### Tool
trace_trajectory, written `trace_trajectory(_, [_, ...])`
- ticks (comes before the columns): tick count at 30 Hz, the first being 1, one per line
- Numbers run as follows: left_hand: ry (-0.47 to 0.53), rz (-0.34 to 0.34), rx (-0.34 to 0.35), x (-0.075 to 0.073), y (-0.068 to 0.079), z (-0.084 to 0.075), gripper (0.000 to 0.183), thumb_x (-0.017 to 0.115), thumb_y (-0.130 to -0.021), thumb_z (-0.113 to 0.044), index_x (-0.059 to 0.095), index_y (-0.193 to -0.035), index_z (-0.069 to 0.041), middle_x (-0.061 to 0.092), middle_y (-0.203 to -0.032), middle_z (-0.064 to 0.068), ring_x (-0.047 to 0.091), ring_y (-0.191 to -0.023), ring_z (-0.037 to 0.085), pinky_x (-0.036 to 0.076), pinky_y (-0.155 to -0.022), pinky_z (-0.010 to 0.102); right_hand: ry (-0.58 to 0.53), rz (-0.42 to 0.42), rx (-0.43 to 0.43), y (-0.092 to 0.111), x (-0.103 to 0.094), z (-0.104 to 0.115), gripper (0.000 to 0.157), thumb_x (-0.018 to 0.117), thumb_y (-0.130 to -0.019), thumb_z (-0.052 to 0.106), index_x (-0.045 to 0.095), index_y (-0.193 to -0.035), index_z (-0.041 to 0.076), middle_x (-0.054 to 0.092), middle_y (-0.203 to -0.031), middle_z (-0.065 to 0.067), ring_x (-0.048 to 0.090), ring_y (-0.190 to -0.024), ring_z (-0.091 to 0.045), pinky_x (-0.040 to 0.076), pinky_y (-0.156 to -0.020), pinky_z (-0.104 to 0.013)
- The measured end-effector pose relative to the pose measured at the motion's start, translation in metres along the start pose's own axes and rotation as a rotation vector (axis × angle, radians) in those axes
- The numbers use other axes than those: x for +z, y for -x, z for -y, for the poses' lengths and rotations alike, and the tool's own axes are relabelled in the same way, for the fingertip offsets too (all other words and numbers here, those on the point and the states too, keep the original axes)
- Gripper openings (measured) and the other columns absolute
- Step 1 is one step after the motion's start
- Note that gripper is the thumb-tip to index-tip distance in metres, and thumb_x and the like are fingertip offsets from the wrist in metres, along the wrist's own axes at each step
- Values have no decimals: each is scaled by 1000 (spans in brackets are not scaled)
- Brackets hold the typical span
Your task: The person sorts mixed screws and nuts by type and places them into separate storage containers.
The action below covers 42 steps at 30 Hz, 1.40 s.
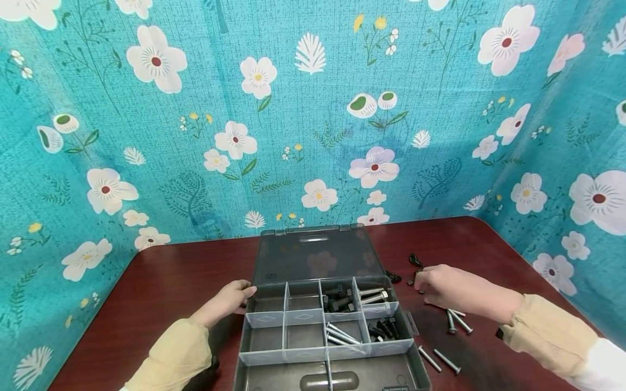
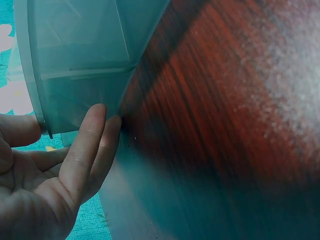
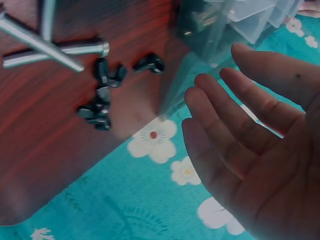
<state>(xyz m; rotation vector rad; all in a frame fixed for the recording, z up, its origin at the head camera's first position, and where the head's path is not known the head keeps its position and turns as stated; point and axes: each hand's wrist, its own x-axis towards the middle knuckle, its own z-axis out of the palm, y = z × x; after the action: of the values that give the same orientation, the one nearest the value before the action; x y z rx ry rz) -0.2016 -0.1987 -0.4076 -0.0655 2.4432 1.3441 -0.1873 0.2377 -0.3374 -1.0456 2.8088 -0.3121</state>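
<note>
A grey compartment box (image 1: 299,355) lies open on the dark red table (image 1: 186,271), its clear lid (image 1: 318,255) laid back. At the box's back left corner is my left hand (image 1: 232,297). One digit reaches over the rim, while straight fingers (image 2: 86,150) rest along the outer wall. To the right of the box, my right hand (image 1: 442,285) hovers by small black bolts (image 3: 99,107), its fingers loosely bent with nothing between them. Black bolts (image 1: 338,300) and long silver bolts (image 1: 374,297) lie in separate back compartments.
Long silver bolts (image 1: 447,361) lie loose right of the box, and others (image 1: 459,321) cross below my right wrist. More silver bolts (image 1: 342,335) and black bolts (image 1: 386,328) fill middle-row compartments. A flowered turquoise cloth (image 1: 293,136) hangs behind the table.
</note>
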Motion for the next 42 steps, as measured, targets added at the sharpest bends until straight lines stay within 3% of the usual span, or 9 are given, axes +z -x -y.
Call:
trace_trajectory(13, [11,1,13,0,0,1,44,41,-97,-8,31,-127,23,48,-116,32,51,-103,40,54,-76,44,2,12,43,14,11,-28,15,72,-74,6,65,-87,11,59,-81,6,57,-72,-9,48,-54,-23])
trace_trajectory(22, [17,6,7,0,0,1,44,40,-97,-8,30,-128,22,45,-120,35,48,-108,44,53,-76,44,-9,-4,60,25,27,-44,17,71,-72,1,60,-77,13,47,-65,12,39,-56,0,35,-46,-19])
trace_trajectory(29, [24,13,12,-1,1,0,44,40,-97,-8,31,-127,22,46,-118,34,49,-107,43,54,-76,44,-49,15,115,30,37,-53,16,68,-72,-2,60,-75,12,46,-63,11,39,-55,0,35,-47,-19])
trace_trajectory(35, [29,6,17,0,2,0,45,40,-97,-8,29,-127,23,44,-120,36,49,-107,44,54,-76,45,-57,-21,131,32,44,-58,17,65,-71,-6,61,-75,10,52,-68,8,42,-56,1,37,-46,-19])
trace_trajectory(42, [28,11,19,0,2,0,46,40,-97,-8,28,-128,23,42,-123,37,47,-109,45,54,-77,44,-17,-62,159,35,55,-62,19,67,-69,-3,57,-69,12,47,-63,10,39,-54,1,35,-45,-19])
